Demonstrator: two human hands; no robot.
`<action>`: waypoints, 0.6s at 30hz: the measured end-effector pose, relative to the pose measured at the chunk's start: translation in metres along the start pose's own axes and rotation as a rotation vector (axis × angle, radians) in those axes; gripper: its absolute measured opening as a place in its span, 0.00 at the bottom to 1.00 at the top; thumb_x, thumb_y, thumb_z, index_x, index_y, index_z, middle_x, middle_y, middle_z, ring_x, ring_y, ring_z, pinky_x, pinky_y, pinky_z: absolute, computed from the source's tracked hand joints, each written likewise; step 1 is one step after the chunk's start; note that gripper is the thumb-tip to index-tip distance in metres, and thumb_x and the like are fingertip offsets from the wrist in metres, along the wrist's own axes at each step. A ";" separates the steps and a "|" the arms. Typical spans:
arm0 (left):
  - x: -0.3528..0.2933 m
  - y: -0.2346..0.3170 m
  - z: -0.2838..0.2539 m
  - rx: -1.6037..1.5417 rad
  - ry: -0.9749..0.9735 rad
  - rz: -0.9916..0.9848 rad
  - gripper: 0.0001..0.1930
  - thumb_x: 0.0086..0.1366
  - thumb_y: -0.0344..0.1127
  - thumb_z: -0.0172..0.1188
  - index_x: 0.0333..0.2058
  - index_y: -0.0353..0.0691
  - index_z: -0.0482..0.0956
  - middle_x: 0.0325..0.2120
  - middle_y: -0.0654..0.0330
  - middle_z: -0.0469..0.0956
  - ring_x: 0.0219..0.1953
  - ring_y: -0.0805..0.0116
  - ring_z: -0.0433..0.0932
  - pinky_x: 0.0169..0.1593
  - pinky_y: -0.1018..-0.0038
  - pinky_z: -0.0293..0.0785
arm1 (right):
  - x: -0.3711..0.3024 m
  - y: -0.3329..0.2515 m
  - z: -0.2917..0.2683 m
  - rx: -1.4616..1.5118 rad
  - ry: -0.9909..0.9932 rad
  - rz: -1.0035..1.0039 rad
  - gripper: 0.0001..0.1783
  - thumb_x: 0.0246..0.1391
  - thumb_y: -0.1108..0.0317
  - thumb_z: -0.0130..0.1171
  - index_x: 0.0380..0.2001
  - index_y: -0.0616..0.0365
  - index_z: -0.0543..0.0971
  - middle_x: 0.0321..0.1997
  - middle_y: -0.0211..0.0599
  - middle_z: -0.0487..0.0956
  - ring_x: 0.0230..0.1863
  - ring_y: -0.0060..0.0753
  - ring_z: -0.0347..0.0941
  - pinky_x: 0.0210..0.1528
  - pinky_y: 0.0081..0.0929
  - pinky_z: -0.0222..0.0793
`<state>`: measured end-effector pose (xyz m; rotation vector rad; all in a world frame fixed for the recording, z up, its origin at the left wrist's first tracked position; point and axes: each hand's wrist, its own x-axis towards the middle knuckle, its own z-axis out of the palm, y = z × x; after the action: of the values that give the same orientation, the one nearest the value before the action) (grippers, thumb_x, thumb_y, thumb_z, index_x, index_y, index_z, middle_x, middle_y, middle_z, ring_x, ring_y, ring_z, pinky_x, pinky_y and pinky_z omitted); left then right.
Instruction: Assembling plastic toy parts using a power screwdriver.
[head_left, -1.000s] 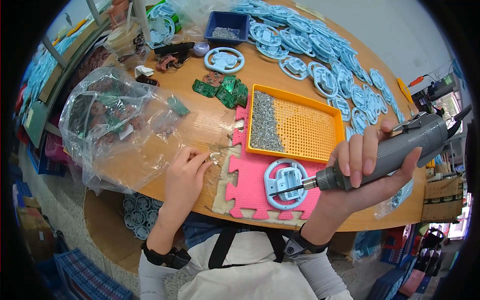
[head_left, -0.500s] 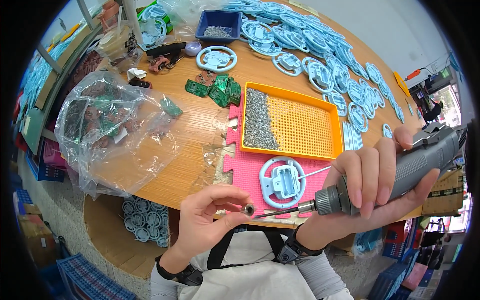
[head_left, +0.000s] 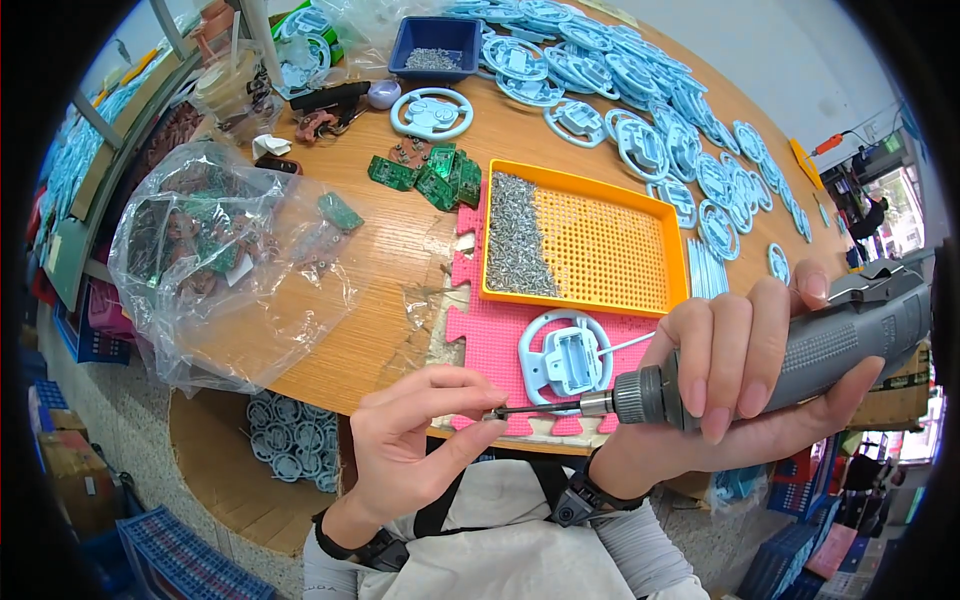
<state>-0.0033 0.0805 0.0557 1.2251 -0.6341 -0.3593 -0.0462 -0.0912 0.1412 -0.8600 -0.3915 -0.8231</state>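
My right hand [head_left: 740,370] is wrapped round a grey electric screwdriver [head_left: 850,330], its long dark bit [head_left: 540,409] pointing left. Between thumb and fingertips, my left hand [head_left: 425,430] pinches a small round metal piece [head_left: 497,412], mostly hidden by the fingers. The bit's tip meets this piece; whether it goes inside cannot be made out. Just beyond the bit, a light blue plastic steering-wheel-shaped part [head_left: 566,362] with a rectangular recess lies on a pink foam mat [head_left: 480,345]. A thin white rod [head_left: 630,343] runs from that part toward my right hand.
A yellow perforated tray [head_left: 600,308] holds many small screws at its left side. Green circuit boards [head_left: 437,188] and a clear plastic bag [head_left: 300,340] lie to the left. A dark blue bin [head_left: 400,62] and piled light blue wheel parts [head_left: 640,140] stand at the back.
The screwdriver has moved slightly left and up, bringing its bit's tip to the metal piece. My left fingers have turned, and the piece's round open end no longer shows as clearly.
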 end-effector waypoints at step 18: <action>0.004 -0.008 -0.020 0.048 0.179 -0.312 0.07 0.66 0.28 0.48 0.33 0.29 0.71 0.30 0.55 0.77 0.33 0.76 0.76 0.36 0.78 0.74 | 0.006 0.008 -0.004 -0.074 0.031 -0.019 0.22 0.58 0.50 0.46 0.39 0.60 0.63 0.13 0.29 0.64 0.08 0.18 0.61 0.11 0.14 0.62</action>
<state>0.0135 0.0910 0.0452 1.3876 -0.2982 -0.4894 -0.0360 -0.0938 0.1386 -0.9117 -0.3440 -0.8721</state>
